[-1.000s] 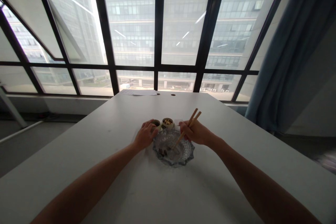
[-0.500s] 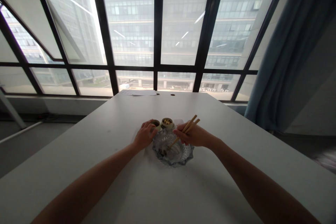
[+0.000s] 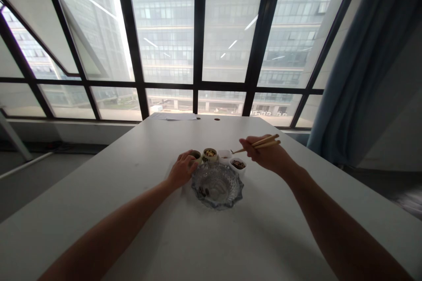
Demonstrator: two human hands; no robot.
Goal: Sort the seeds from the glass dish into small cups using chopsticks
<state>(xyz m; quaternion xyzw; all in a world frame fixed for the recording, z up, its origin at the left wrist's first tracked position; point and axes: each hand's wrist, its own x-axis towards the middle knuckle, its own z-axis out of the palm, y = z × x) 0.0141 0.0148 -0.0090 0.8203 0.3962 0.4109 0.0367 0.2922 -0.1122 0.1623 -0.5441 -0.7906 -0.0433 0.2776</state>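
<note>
A scalloped glass dish (image 3: 217,185) sits on the white table (image 3: 211,228) with a few dark bits at its left side. Behind it stands a row of small cups: a dark-filled cup (image 3: 196,155), a cup of pale beans (image 3: 210,154), a white cup (image 3: 225,155) and a cup of dark beans (image 3: 238,165). My left hand (image 3: 181,170) rests curled beside the dish, its fingers against the dark-filled cup. My right hand (image 3: 265,154) is closed on wooden chopsticks (image 3: 256,145), raised above the right-hand cups with the tips pointing left.
A sheet of paper (image 3: 174,116) lies at the table's far edge, near two small cable holes. Large black-framed windows fill the background. A blue-grey curtain (image 3: 359,66) hangs at the right.
My right hand has lifted the chopsticks out of the glass dish and moved them up and to the right, uncovering the two right-hand cups. My left hand has stayed put.
</note>
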